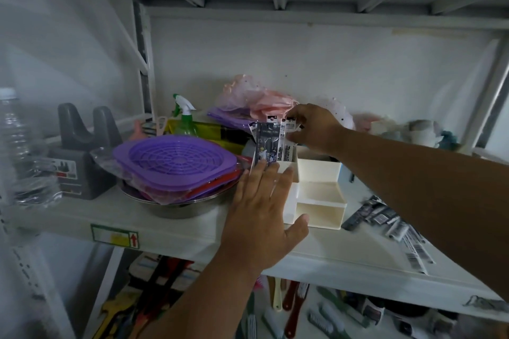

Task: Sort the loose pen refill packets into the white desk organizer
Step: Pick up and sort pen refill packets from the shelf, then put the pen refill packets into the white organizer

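The white desk organizer (316, 195) stands on the shelf, stepped, with open compartments. Several refill packets (271, 140) stand upright in its tall back-left compartment. My right hand (311, 126) reaches over from the right and pinches the tops of the rightmost packets there. With fingers straight, my left hand (261, 206) rests flat against the organizer's left side, its fingertips at the base of the standing packets. A loose pile of refill packets (391, 226) lies on the shelf to the organizer's right, partly hidden by my right forearm.
A metal bowl (176, 206) holding purple plastic trays (176, 165) sits left of the organizer. Behind are a green spray bottle (184, 118) and pink bags (256, 102). A grey holder (82, 151) and a clear bottle (19, 146) stand far left. Brushes lie on the shelf below (316, 316).
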